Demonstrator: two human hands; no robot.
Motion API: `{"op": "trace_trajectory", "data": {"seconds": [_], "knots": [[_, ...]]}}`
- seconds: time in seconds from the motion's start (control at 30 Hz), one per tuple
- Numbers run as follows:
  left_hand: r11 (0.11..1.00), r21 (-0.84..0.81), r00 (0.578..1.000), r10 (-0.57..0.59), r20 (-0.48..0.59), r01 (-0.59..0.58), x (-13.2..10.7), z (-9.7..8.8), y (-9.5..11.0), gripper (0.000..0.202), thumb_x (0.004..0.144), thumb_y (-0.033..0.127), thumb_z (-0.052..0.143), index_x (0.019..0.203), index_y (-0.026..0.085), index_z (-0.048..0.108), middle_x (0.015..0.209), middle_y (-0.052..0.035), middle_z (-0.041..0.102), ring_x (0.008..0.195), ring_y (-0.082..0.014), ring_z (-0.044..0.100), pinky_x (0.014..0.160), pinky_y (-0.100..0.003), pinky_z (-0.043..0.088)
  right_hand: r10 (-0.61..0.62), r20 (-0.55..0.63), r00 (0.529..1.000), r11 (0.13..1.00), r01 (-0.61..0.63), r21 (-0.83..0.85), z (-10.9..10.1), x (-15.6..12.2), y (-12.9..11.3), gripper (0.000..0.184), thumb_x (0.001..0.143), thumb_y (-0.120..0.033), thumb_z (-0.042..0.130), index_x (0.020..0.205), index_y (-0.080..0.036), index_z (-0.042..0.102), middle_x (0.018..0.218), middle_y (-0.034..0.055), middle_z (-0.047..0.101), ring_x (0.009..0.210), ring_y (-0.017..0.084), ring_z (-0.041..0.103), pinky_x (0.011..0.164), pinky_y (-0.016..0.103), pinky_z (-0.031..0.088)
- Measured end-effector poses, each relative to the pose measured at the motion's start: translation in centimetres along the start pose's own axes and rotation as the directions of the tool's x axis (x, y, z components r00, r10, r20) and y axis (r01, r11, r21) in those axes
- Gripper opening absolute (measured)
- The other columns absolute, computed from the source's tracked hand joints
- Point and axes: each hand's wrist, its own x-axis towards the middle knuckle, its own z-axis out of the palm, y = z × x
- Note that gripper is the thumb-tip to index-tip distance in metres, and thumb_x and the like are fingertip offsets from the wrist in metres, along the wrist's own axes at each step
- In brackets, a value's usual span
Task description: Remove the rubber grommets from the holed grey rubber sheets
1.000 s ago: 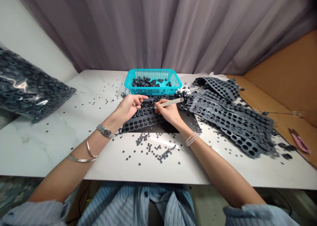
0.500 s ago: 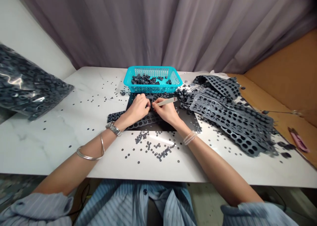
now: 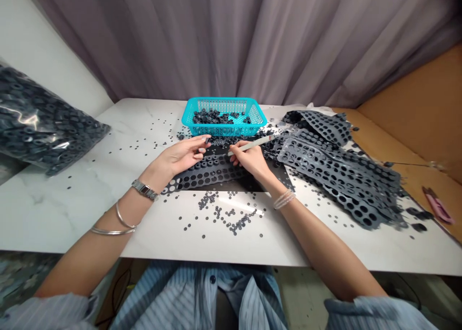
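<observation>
My left hand (image 3: 186,154) is raised over the left end of a perforated black rubber strip (image 3: 207,177). A small black rubber piece (image 3: 207,140) is pinched between its thumb and fingertips. My right hand (image 3: 250,158) grips a slim off-white tool (image 3: 257,143) like a pen, its tip pointing down at the strip's top row. What kind of tip it has cannot be made out. The strip lies on a black mat (image 3: 252,183); rings still sit in its upper row, while lower rows show open holes.
Behind my hands stands a turquoise basket (image 3: 187,120) with black rings inside. Punched sheets (image 3: 335,176) are heaped at right, near pink-handled cutters (image 3: 436,204). A clear bag of rings (image 3: 46,123) stands at left. Small black discs (image 3: 240,222) lie scattered over the white table (image 3: 144,233).
My left hand has moved left and lifted off the strip with a rubber piece in its fingertips. My right hand has shifted slightly right with the tool. More of the strip shows.
</observation>
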Motion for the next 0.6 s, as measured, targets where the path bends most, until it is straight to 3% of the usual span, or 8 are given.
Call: {"op": "trace_trajectory", "data": {"seconds": [0.33, 0.6], "knots": [[0.973, -0.217, 0.996, -0.084, 0.006, 0.083, -0.7, 1.6, -0.4, 0.016, 0.092, 0.011, 0.059, 0.082, 0.009, 0.070, 0.087, -0.0123, 0.068, 0.069, -0.0091, 0.055, 0.056, -0.018, 0.044, 0.082, -0.085, 0.993, 0.978, -0.064, 0.198, 0.0, 0.0, -0.1, 0.020, 0.083, -0.032, 0.059, 0.068, -0.018, 0.059, 0.055, 0.0005, 0.063, 0.046, 0.010, 0.056, 0.045, 0.020, 0.043], [0.967, -0.236, 0.996, -0.087, 0.022, 0.090, -0.8, 2.0, -0.9, 0.015, 0.090, 0.015, 0.065, 0.076, 0.010, 0.066, 0.071, -0.0047, 0.058, 0.059, -0.0066, 0.049, 0.048, -0.016, 0.037, 0.082, -0.057, 0.995, 0.973, -0.068, 0.220, 0.2, -0.1, 0.1, 0.021, 0.083, -0.033, 0.061, 0.068, -0.018, 0.058, 0.056, 0.0009, 0.063, 0.047, 0.010, 0.056, 0.045, 0.020, 0.043]]}}
